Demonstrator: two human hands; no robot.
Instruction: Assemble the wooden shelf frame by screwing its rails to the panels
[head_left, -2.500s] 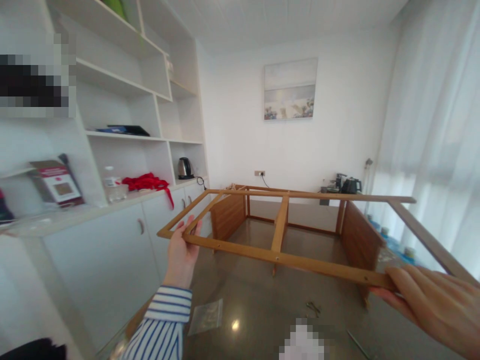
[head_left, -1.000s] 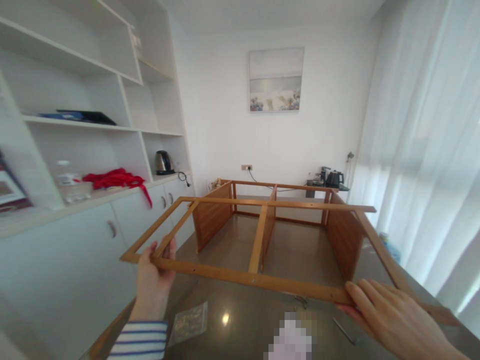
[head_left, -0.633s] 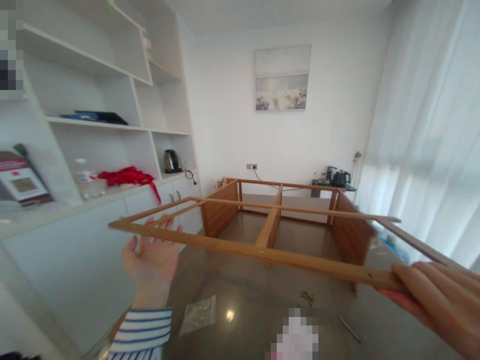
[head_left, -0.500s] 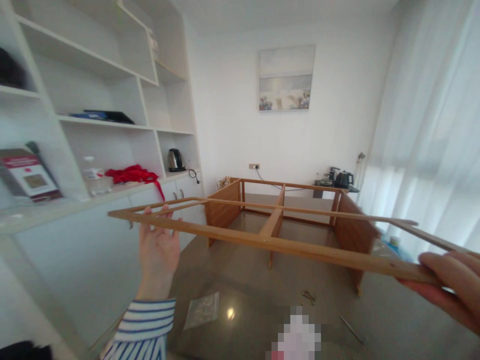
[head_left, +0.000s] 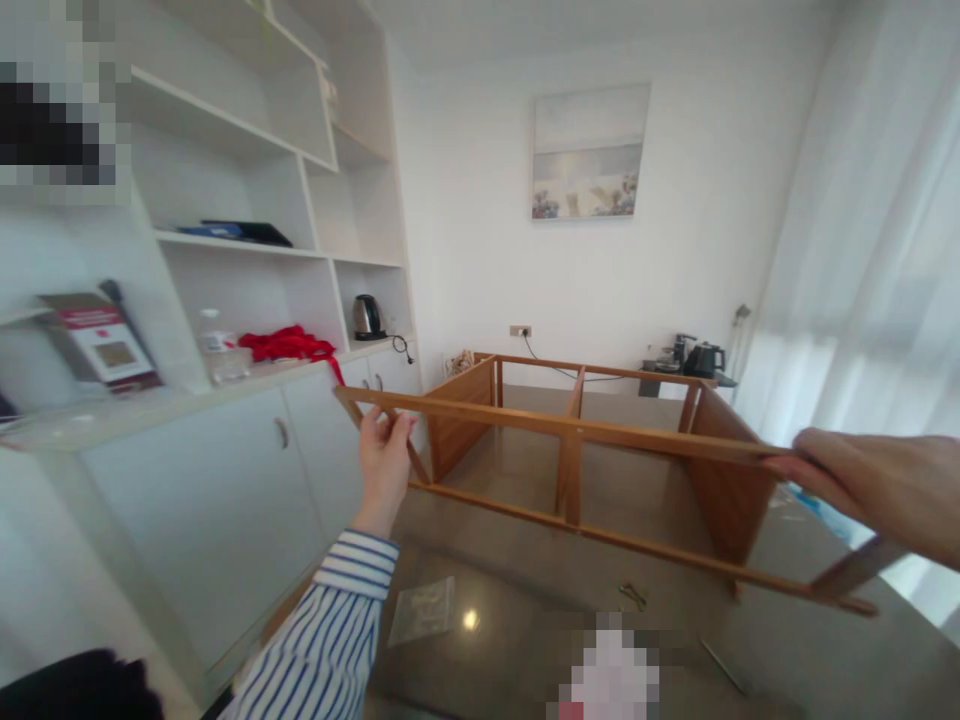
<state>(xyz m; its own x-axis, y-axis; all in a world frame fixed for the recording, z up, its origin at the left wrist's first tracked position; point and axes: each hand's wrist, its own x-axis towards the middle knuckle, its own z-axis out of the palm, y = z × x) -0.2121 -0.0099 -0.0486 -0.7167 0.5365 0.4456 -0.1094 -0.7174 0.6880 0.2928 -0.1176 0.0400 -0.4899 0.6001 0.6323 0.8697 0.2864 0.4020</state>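
I hold a flat wooden frame (head_left: 568, 478) with a centre bar in the air above a glossy brown table (head_left: 525, 600). The frame is tipped up on edge, its far rail high and its near rail low. My left hand (head_left: 384, 452) pinches the frame's upper left corner. My right hand (head_left: 874, 482) grips the upper rail at the right end. Behind the frame a wooden shelf carcass (head_left: 716, 470) with side panels and a middle divider stands on the table.
White cabinets and open shelves (head_left: 247, 300) run along the left, holding a kettle (head_left: 365, 318), red cloth (head_left: 289, 345) and a box. On the table lie a small plastic bag (head_left: 424, 608), screws (head_left: 634, 597) and a thin metal tool (head_left: 724, 668). Curtains hang at the right.
The frame lay nearly flat between my hands; now it is turned up on edge, far rail raised. My left hand went from under the frame to pinching its top corner.
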